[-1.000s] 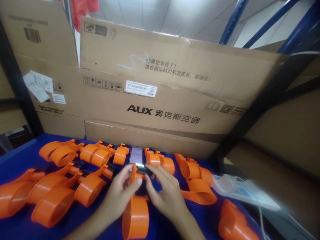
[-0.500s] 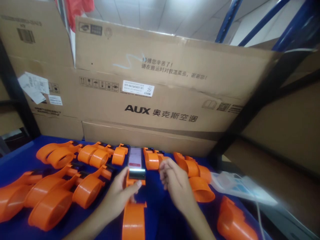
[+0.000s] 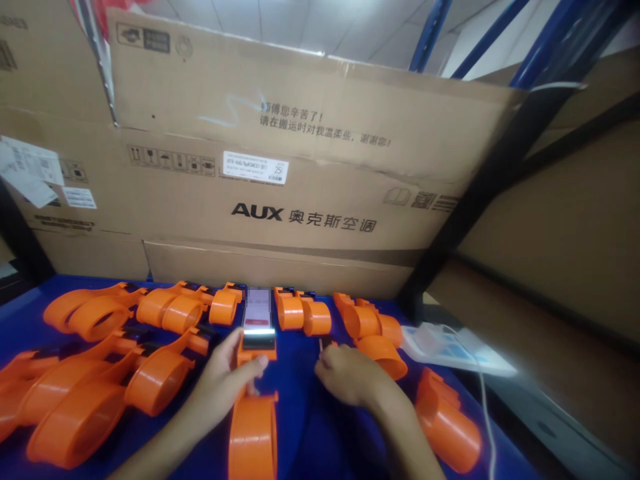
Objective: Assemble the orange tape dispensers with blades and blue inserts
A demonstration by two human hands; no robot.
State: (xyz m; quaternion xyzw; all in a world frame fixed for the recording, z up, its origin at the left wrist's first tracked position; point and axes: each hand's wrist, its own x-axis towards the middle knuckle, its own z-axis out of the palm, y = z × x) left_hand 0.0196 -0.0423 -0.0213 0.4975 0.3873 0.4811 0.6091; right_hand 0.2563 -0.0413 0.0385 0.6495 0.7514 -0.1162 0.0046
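Note:
My left hand (image 3: pixel 227 377) is wrapped round the neck of an orange tape dispenser (image 3: pixel 253 433), thumb on its front. The dispenser's round hub points towards me, and a shiny dark strip (image 3: pixel 259 340) crosses its far end. To the right, over the blue surface, my right hand (image 3: pixel 353 377) is closed with its fingers curled down. A small dark piece (image 3: pixel 327 342) shows at its fingertips; its kind is too small to make out. Just beyond the held dispenser a phone (image 3: pixel 259 309) stands with its screen lit.
Several orange tape dispensers (image 3: pixel 80 420) lie on the blue surface (image 3: pixel 300 427) at the left, with more along the back and right. A cardboard box wall (image 3: pixel 310 173) closes the back. At the right are a plastic packet (image 3: pixel 450 350), a white cable (image 3: pixel 485 413) and a dark post (image 3: pixel 450 227).
My right hand has lowered and turned palm down, and a small dark piece now shows at its fingertips. My left hand still holds the tape dispenser. The whole view has shifted slightly.

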